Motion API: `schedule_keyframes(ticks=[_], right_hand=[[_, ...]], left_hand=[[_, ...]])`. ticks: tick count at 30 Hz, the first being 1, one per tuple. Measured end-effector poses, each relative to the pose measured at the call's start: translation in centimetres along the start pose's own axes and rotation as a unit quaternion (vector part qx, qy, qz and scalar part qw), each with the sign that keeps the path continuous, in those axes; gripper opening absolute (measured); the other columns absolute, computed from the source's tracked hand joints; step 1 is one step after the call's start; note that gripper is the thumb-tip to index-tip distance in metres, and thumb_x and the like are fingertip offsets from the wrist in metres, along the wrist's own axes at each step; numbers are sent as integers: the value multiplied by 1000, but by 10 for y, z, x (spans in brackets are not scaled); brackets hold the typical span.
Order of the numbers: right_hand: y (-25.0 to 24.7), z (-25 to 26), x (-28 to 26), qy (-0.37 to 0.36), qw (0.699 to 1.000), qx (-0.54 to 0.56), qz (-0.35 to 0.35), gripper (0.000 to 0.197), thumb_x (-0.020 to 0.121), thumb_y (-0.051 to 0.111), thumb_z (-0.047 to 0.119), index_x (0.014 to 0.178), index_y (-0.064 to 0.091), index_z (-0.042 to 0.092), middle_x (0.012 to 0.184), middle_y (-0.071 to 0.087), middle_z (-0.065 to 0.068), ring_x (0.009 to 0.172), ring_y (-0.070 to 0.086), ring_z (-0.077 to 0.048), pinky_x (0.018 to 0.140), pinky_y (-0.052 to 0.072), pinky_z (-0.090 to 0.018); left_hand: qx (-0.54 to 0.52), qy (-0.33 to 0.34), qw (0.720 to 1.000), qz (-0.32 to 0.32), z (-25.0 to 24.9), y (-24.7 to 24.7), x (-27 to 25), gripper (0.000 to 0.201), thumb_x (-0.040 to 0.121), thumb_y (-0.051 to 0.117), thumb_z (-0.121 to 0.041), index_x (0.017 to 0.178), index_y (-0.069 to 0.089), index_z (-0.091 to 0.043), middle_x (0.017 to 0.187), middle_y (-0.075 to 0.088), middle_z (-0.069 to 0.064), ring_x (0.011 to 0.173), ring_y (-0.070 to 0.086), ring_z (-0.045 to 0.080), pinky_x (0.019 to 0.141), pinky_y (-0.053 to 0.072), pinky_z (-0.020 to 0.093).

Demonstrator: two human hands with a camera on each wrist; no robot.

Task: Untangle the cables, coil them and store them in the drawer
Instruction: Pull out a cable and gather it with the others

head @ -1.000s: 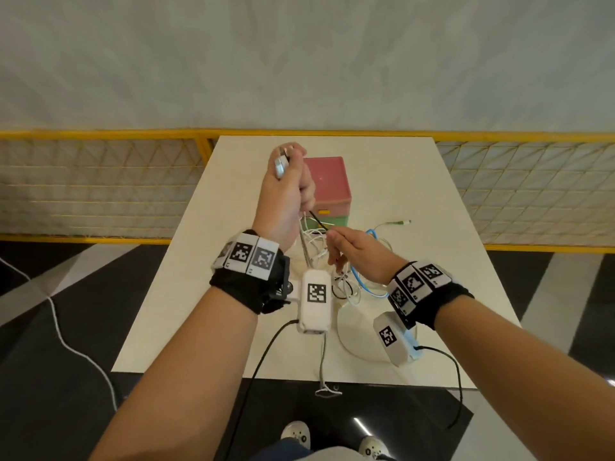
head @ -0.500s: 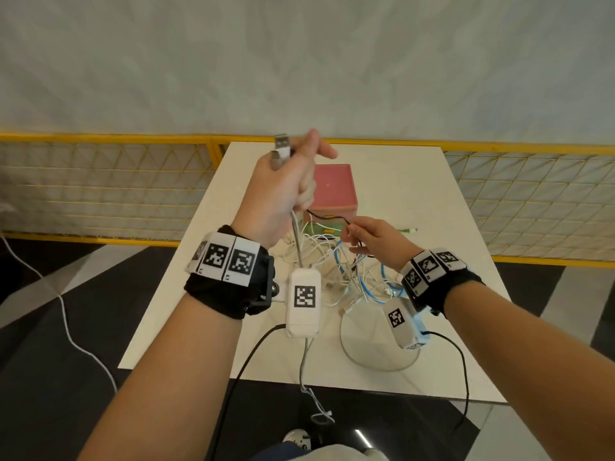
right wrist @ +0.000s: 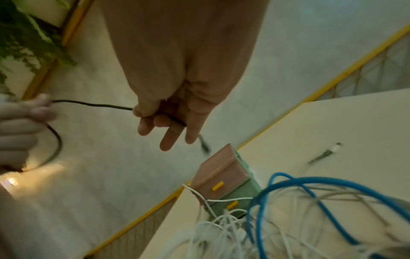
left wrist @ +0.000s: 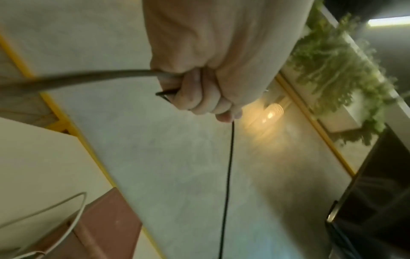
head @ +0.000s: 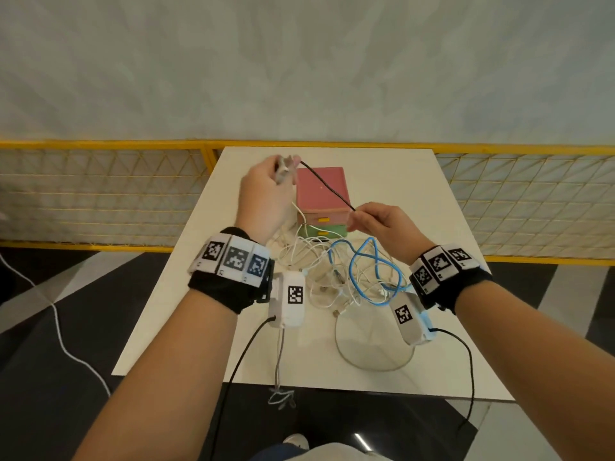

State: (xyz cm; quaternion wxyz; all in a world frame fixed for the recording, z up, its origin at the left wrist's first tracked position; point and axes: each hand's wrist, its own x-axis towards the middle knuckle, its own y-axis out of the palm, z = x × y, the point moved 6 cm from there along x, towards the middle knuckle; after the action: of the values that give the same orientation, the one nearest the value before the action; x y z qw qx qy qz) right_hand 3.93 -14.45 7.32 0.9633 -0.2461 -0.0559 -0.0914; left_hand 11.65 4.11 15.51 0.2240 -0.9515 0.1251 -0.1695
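A thin black cable is stretched taut in the air between my two hands above the table. My left hand is raised at the far left, fist curled round the black cable and a grey cable end with a metal plug. My right hand pinches the black cable between thumb and forefinger, its other fingers loose. On the table below lies a tangle of white cables and a blue cable. Behind it stands a small drawer box, pink on top, green drawer beneath, both drawers closed.
The white table has a grey cable loop near its front edge and a strand hanging over it. A yellow mesh fence runs behind the table. Green plants hang off to the side.
My left hand has dropped lower and shifted left, and my right hand has drawn right along the black cable, which is now pulled straight between them, clear of the tangle.
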Motion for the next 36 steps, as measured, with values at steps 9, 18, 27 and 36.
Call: schedule_keyframes(ticks=[9, 18, 27, 36], right_hand=[[-2, 40, -2, -72, 996, -56, -25, 18, 97, 51, 20, 96, 69, 17, 78, 68, 3, 56, 56, -5, 63, 43, -15], [12, 21, -18, -49, 995, -86, 10, 21, 101, 41, 26, 92, 60, 24, 59, 52, 0, 56, 59, -20, 63, 48, -27], [62, -17, -82, 149, 859, -341, 352, 51, 95, 42, 51, 118, 60, 9, 113, 66, -3, 84, 64, -19, 75, 54, -34], [49, 93, -63, -7, 986, -56, 156, 27, 101, 41, 22, 123, 49, 9, 107, 54, 12, 89, 50, 4, 85, 38, -11]], left_hand=[[127, 82, 975, 164, -13, 36, -14, 32, 99, 52, -24, 131, 56, -22, 92, 65, -8, 76, 61, 10, 74, 50, 29], [143, 161, 976, 37, -28, 15, -20, 24, 96, 60, -28, 74, 50, -22, 50, 38, -12, 47, 41, 5, 48, 25, 20], [-51, -2, 991, 125, -15, 4, -29, 42, 100, 50, -38, 74, 69, -11, 39, 40, -12, 34, 36, 3, 45, 30, 19], [-65, 37, 974, 212, -36, 33, -65, 58, 104, 34, -43, 57, 41, -9, 84, 60, 33, 91, 64, 25, 78, 39, 16]])
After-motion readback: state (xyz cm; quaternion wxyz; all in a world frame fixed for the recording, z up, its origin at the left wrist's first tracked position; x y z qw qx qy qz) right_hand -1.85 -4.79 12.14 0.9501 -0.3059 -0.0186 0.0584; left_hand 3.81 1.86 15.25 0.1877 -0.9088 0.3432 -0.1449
